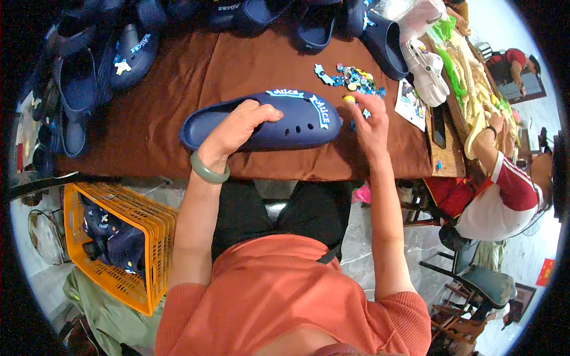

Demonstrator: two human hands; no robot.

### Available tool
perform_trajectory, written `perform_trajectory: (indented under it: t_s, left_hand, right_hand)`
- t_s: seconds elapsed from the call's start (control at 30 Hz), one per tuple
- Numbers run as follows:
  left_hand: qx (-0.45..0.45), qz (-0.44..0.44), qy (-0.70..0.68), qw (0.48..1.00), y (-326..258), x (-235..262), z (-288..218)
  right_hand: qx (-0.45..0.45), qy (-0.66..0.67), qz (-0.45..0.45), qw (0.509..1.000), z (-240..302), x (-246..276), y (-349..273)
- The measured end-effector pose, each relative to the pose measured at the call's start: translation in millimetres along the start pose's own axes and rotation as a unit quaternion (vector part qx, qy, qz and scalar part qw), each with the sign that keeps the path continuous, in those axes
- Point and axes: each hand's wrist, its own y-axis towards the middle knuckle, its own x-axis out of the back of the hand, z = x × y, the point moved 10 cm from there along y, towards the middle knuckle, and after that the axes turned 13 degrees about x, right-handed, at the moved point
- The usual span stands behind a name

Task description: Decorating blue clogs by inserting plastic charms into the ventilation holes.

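Observation:
A navy blue clog lies on the brown cloth, toe to the right, with two light-blue banner-shaped charms on its upper and a few open holes. Wrapped over its opening, my left hand grips the clog, thumb on top; a green bangle circles that wrist. Just right of the toe, my right hand is closed in a pinch on a small yellow-and-white charm. Past its fingertips lies a pile of small colourful shoe charms, mostly blue.
More navy clogs line the table's far and left edges. White clogs, a picture card and a phone lie to the right. A yellow crate holding clogs stands lower left. Another person works at the right.

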Motion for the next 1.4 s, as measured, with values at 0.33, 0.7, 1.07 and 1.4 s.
perform_trajectory:
  t_s: [0.33, 0.7, 1.07, 1.4]
  left_hand:
    - [-0.091, 0.012, 0.045, 0.995, -4, -7, -12]
    - [-0.099, 0.001, 0.023, 0.995, -6, -5, -16]
    - [0.045, 0.063, 0.019, 0.997, -2, -13, -11]
    - [-0.147, -0.023, 0.029, 0.988, -6, -7, -24]
  right_hand:
    - [-0.098, 0.281, 0.027, 0.954, 48, -14, -22]
    - [-0.048, 0.155, 0.061, 0.985, 61, -15, -12]
    - [0.048, 0.053, 0.263, 0.962, 77, -30, 33]
    - [0.08, 0.104, 0.512, 0.849, 63, -80, 57]
